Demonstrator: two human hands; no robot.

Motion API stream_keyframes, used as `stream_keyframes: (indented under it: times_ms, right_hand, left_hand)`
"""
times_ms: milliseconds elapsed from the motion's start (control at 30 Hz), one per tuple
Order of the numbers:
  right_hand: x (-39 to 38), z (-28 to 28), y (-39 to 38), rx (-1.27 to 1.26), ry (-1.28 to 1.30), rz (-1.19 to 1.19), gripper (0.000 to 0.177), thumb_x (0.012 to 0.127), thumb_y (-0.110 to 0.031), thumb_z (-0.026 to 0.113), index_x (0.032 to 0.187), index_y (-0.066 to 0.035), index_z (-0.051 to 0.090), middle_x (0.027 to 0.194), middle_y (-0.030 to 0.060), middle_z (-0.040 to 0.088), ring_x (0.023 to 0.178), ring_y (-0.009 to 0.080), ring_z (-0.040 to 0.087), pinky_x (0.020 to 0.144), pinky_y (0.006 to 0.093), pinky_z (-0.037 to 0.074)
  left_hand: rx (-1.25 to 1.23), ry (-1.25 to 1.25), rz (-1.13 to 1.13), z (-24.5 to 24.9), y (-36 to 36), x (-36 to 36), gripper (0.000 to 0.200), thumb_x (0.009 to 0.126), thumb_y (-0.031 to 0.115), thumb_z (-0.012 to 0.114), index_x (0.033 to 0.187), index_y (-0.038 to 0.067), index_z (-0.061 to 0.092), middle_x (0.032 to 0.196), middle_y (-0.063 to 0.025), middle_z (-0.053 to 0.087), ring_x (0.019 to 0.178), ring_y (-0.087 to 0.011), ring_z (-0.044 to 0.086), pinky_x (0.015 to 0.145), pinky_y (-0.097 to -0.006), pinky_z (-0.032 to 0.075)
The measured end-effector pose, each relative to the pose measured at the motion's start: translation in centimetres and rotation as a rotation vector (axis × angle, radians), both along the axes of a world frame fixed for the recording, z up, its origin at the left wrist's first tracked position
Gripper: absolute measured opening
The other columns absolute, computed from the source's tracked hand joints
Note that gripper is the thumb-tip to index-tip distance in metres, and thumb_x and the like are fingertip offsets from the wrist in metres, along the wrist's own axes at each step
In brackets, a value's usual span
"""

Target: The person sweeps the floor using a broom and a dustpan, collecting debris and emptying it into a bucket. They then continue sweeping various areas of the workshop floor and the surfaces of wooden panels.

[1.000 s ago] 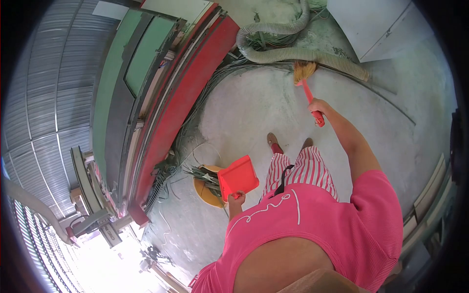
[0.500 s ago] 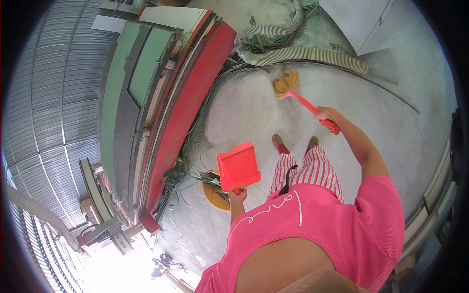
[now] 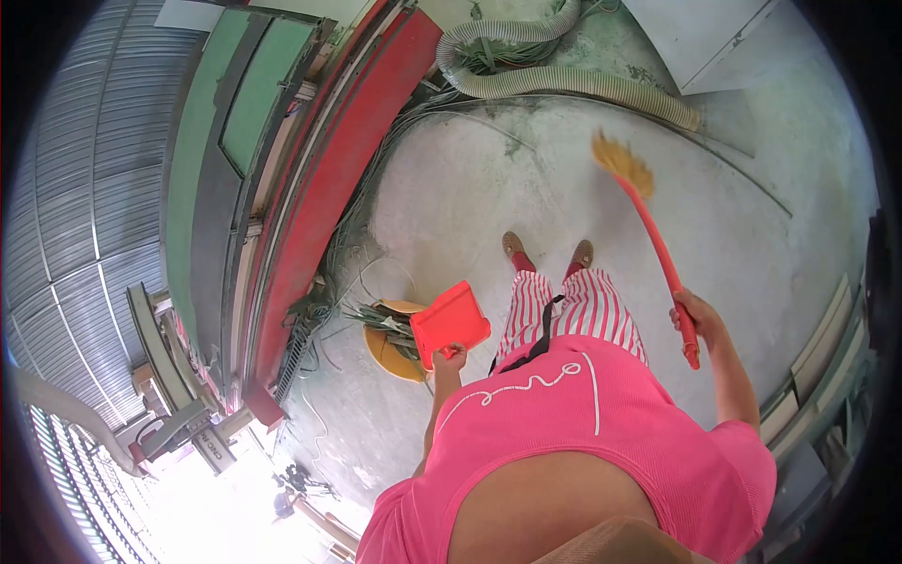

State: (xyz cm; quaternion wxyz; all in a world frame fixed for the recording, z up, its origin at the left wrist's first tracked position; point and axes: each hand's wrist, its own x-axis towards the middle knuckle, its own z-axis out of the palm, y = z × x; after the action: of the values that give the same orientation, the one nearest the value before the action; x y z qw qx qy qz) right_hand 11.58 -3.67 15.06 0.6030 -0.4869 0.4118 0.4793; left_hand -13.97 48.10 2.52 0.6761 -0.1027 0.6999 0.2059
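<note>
My right hand (image 3: 693, 315) is closed round the red handle of a broom (image 3: 662, 244). Its yellow bristle head points away from me, over the concrete floor at the right, and looks a little blurred. At my left side, my left hand (image 3: 450, 355) grips the short handle of a red dustpan (image 3: 449, 318), its pan side facing up. Just beyond the dustpan, partly covered by it, stands a yellow tub (image 3: 393, 360) with dark strips of scrap in it.
A long red and green machine (image 3: 324, 202) runs along the left, with cables on the floor beside it. A ribbed hose (image 3: 564, 83) curves across the far floor near a white cabinet (image 3: 700, 42). Boards (image 3: 817, 367) lie along the right edge.
The broom has swung to the right and my right hand has drawn back nearer my body. The dustpan is tilted slightly differently, still in my left hand. The view has shifted a little.
</note>
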Motion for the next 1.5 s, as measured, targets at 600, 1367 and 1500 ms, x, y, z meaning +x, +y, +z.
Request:
stream_keyframes:
  times_ms: [600,1367,1500]
  right_hand:
    - [3.6,-11.1,12.3,0.39,0.105,-0.023,0.019,0.079,-0.017,0.047,0.065,-0.011,0.037,0.045,-0.0026,0.038,0.035,0.0075,0.037,0.031,0.0208,0.034]
    - [6.1,-2.4,30.9,0.552,-0.348,0.913,0.041,0.074,-0.012,0.049,0.111,-0.005,0.033,0.057,-0.0003,0.04,0.042,0.0051,0.039,0.037,0.0193,0.037]
    - [5.4,-8.8,40.0,0.573,-0.38,1.101,0.032,0.072,-0.02,0.05,0.097,-0.003,0.039,0.056,0.0022,0.043,0.043,0.0115,0.044,0.038,0.0252,0.039]
  left_hand:
    - [0.056,-0.165,-0.045,2.6,-0.7,4.8,0.012,0.068,0.008,0.039,0.076,-0.001,0.037,0.068,-0.0105,0.04,0.056,-0.0189,0.045,0.045,-0.0246,0.042]
    - [0.029,-0.061,0.245,2.6,1.9,-3.2,0.029,0.07,0.022,0.034,0.09,0.007,0.049,0.073,-0.0064,0.05,0.053,-0.0177,0.046,0.046,-0.0276,0.042]
    - [0.038,-0.209,0.209,-0.1,7.4,-4.3,0.028,0.068,0.021,0.036,0.088,0.006,0.048,0.071,-0.007,0.049,0.053,-0.018,0.046,0.047,-0.0277,0.042]
